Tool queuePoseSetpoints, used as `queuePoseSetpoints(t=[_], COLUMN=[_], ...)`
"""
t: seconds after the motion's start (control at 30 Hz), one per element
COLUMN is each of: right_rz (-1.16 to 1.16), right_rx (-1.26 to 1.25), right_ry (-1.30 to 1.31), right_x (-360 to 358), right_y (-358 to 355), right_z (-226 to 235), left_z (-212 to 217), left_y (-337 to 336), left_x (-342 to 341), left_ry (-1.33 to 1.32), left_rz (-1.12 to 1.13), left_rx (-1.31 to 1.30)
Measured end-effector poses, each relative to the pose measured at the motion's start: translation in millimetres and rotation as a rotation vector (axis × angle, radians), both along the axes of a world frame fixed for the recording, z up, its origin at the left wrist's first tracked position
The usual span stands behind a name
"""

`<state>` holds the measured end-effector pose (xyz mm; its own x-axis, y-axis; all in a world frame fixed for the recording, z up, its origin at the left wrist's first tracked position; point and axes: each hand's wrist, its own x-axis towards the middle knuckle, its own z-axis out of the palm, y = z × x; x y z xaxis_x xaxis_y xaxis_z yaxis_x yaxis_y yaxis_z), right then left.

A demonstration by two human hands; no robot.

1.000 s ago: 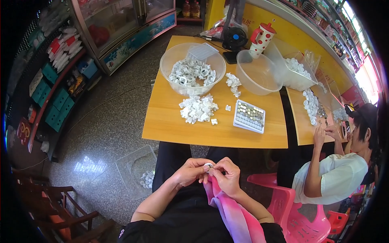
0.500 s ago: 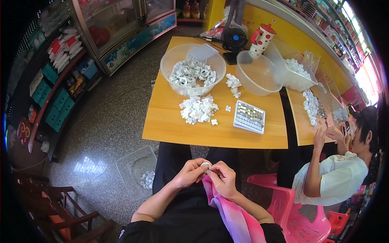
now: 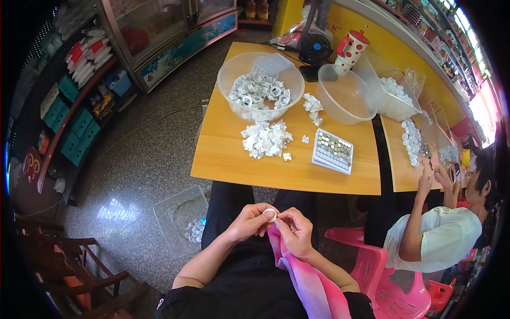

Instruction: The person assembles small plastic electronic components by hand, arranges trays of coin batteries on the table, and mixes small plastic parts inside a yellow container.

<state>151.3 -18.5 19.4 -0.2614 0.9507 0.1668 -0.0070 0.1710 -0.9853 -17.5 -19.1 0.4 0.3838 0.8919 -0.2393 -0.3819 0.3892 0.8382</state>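
Note:
Above my lap, my left hand [image 3: 252,220] pinches a small round white plastic piece [image 3: 270,213] between thumb and fingers. From the other side my right hand [image 3: 295,232] presses its fingertips to the same piece; whether a smaller part sits between them is too small to tell. A pink and purple cloth [image 3: 305,279] hangs beneath my right hand and runs along the inside of that forearm. On the table [image 3: 223,173] ahead lies a heap of small white square pieces [image 3: 265,140]. To its right is a white tray [image 3: 333,152] holding rows of small round pieces.
A clear bowl [image 3: 291,101] of white parts stands at the back left, beside another clear bowl [image 3: 345,95]. Behind them are a small black fan [image 3: 315,49] and a red-dotted tumbler [image 3: 350,51]. A clear bin [image 3: 178,212] sits on the floor. A co-worker [image 3: 441,234] works at right.
The white piece has turned and shows more of its round face. My view has shifted slightly, so the table sits a little farther right. Both hands stay together at the piece.

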Motion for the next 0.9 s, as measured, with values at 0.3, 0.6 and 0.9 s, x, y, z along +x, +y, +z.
queuePoseSetpoints(t=[0.3,0.6,0.9], right_rz=[-0.257,-0.352,-0.224], right_rx=[0.495,0.679,0.445], right_ry=[-0.456,-0.951,-0.383], right_x=[-4,-30,-18], right_y=[66,124,116], right_z=[9,14,6], left_z=[2,2,8], left_y=[-6,2,20], left_x=[-27,-30,-20], left_ry=[-0.264,-0.352,-0.597], left_rz=[-0.115,0.004,0.203], left_rx=[-0.019,0.027,-0.064])
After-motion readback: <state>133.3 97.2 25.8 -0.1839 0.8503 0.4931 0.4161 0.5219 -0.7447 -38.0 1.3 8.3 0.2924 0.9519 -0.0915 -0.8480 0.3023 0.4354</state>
